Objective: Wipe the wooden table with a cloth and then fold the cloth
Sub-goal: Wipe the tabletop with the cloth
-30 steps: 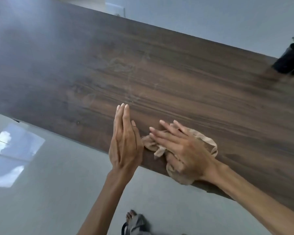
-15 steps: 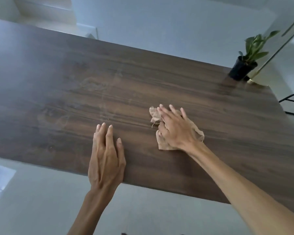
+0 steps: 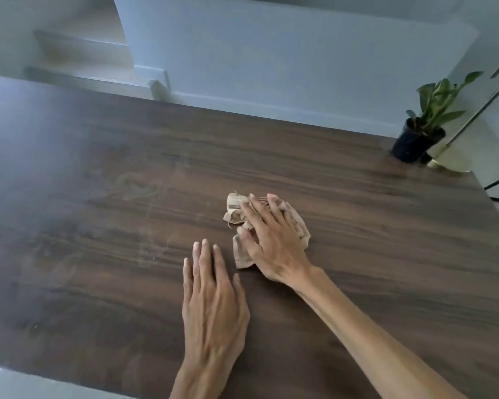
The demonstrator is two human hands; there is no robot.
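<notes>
Head view: the right hand (image 3: 274, 243), fingers spread flat, presses the crumpled cloth (image 3: 236, 211), which has slid from the near edge out to mid counter (image 3: 98, 283). The left hand (image 3: 213, 306), fingers straight and holding nothing, has followed flat beside it. Wiping appears underway; folding not begun. A black pot (image 3: 415, 145) at the far corner holds a leafy plant (image 3: 441, 99).

Cloth (image 3: 233, 210) beige; table (image 3: 98, 226) dark brown woodgrain; plant pot (image 3: 414, 145) black.
</notes>
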